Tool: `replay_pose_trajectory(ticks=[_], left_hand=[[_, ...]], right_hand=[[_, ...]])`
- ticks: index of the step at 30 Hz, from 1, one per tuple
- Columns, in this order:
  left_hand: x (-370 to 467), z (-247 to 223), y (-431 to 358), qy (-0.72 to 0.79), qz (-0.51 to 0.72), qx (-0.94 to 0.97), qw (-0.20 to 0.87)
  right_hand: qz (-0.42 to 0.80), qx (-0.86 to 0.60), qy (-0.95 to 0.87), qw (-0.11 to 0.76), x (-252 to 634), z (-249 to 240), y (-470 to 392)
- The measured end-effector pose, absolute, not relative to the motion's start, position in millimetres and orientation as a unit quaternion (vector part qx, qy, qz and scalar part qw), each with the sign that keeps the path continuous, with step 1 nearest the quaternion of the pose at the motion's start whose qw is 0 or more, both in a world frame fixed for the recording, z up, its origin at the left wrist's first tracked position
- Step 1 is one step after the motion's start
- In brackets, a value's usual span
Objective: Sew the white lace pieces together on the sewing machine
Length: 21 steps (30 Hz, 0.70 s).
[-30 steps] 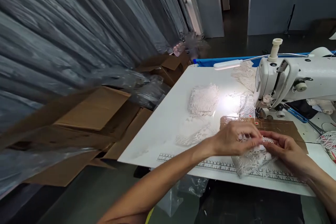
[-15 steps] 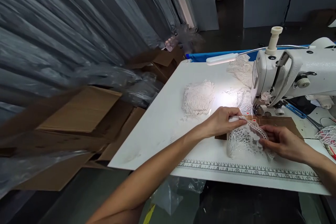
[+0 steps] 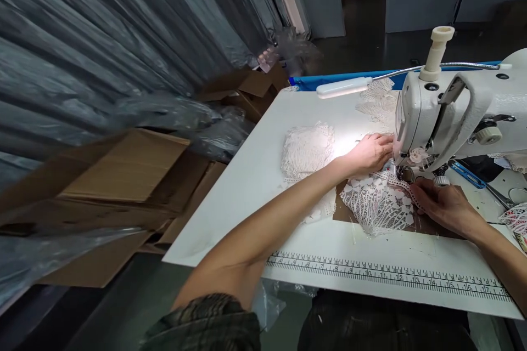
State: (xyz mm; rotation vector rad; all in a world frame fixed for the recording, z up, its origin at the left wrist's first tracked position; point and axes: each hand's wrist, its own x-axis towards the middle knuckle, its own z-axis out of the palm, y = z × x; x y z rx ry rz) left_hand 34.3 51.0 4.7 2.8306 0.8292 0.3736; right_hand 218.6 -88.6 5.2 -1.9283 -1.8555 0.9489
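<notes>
A white lace piece (image 3: 381,205) lies over brown cardboard (image 3: 346,209), its upper scalloped edge under the needle area of the white sewing machine (image 3: 415,115). My right hand (image 3: 444,205) pinches the lace's right edge between thumb and fingers. Behind the lace, close to the needle, my left hand (image 3: 373,152) lies palm down with its fingers stretched toward the machine head; its fingertips are partly hidden. More lace (image 3: 381,101) lies beyond that hand. To the left sits a stack of lace pieces (image 3: 307,148).
A lamp (image 3: 343,88) lights the white table (image 3: 255,175), which has a printed ruler (image 3: 370,274) along its front edge. Blue snips (image 3: 467,174) and scissors (image 3: 498,194) lie right of the needle. Open cardboard boxes (image 3: 127,164) and plastic stand at the left.
My left hand has let go of the lace's upper edge and moved back beside the needle. The lace now lies flatter, at the needle; my right hand has shifted up along its edge.
</notes>
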Motion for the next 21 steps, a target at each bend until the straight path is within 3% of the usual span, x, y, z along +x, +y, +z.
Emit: replay_pose_trajectory(ticks=[6, 11, 14, 21], left_hand=[[22.8, 11.9, 22.0, 0.276, 0.104, 0.955, 0.038], [12.4, -8.1, -50.4, 0.238, 0.160, 0.957, 0.045], [6.4, -17.0, -58.7, 0.220, 0.163, 0.962, 0.006], [-5.7, -1.1, -19.3, 0.176, 0.125, 0.976, -0.007]], right_hand=[[0.331, -0.657, -0.656, 0.169, 222.8, 3.6, -90.7], [0.196, -0.610, -0.740, 0.202, 213.5, 0.1, -96.9], [0.119, -0.610, -0.764, 0.174, 205.7, -0.2, -96.8], [0.252, -0.652, -0.692, 0.182, 211.8, 13.1, -96.2]])
